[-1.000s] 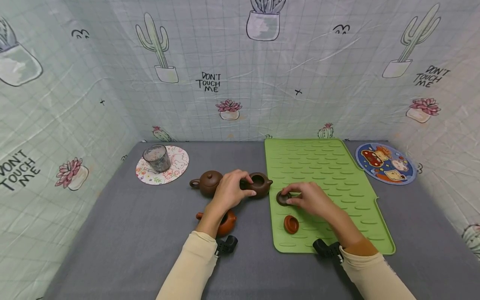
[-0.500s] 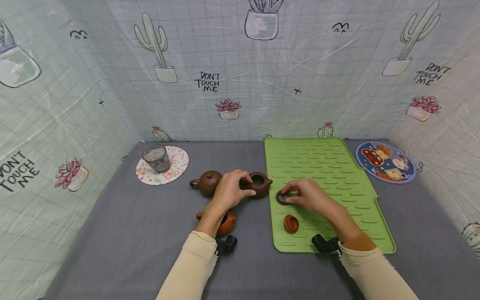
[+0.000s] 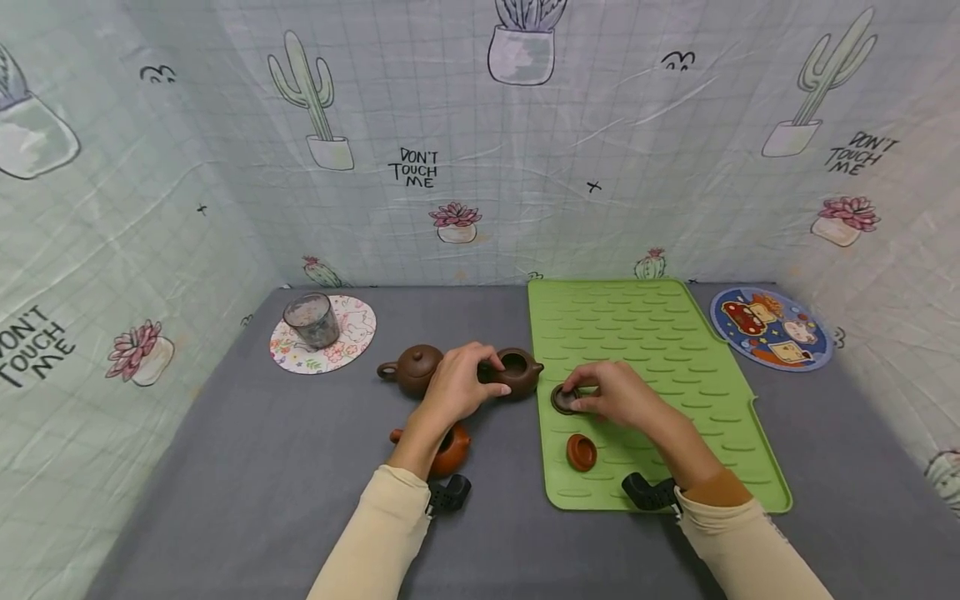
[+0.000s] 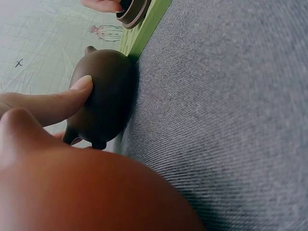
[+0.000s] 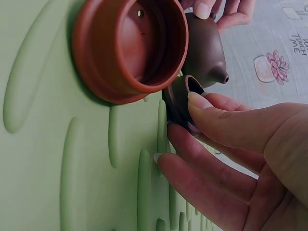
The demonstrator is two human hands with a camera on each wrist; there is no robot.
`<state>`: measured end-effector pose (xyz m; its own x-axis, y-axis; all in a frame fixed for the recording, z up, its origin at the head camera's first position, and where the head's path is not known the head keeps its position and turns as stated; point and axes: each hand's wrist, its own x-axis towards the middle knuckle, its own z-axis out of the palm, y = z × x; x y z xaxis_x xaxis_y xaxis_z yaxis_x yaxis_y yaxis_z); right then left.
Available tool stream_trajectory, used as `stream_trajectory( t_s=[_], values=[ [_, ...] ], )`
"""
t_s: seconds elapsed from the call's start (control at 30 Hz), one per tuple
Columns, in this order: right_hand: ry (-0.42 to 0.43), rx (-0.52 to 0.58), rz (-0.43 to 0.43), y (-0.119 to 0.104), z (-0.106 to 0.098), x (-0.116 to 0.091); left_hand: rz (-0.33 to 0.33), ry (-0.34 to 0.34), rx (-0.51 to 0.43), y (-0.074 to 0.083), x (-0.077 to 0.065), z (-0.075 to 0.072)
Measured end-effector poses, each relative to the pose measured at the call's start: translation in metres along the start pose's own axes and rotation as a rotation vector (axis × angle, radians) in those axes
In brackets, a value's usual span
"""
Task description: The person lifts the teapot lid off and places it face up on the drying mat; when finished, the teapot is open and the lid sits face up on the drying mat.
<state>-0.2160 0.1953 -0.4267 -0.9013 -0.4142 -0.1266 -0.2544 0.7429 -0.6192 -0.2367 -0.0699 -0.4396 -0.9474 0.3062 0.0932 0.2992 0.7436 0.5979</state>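
Note:
In the head view, my left hand (image 3: 459,382) grips a dark brown teapot (image 3: 529,382), whose top is uncovered, by its handle side. The left wrist view shows the thumb pressed on this teapot's body (image 4: 113,96). With thumb and fingertips, my right hand (image 3: 618,395) pinches a dark brown teapot lid (image 3: 558,402) at the left edge of the green mat (image 3: 675,450). Its hollow underside faces up. Nearer to me on the mat lies an orange-brown lid (image 3: 582,452), also hollow side up. An uncovered orange-brown teapot (image 3: 453,455) stands partly hidden by my left wrist.
A second dark brown teapot (image 3: 415,372), lidded, stands just left of my left hand. At the back left, a glass cup (image 3: 315,323) sits on a floral round mat (image 3: 358,321). A blue patterned round mat (image 3: 772,327) lies at the back right, before the printed cloth wall.
My right hand has shifted very slightly left with its pinch on the dark lid. My left hand and the teapots stay in place.

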Motion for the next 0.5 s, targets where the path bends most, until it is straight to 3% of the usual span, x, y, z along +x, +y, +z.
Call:
stream_trajectory(
  t_s=[0.5],
  values=[
    [0.006,-0.026,0.013,-0.0016,0.0006,0.0019,-0.009,-0.005,0.015,-0.0001,0.0011,-0.0006]
  ],
)
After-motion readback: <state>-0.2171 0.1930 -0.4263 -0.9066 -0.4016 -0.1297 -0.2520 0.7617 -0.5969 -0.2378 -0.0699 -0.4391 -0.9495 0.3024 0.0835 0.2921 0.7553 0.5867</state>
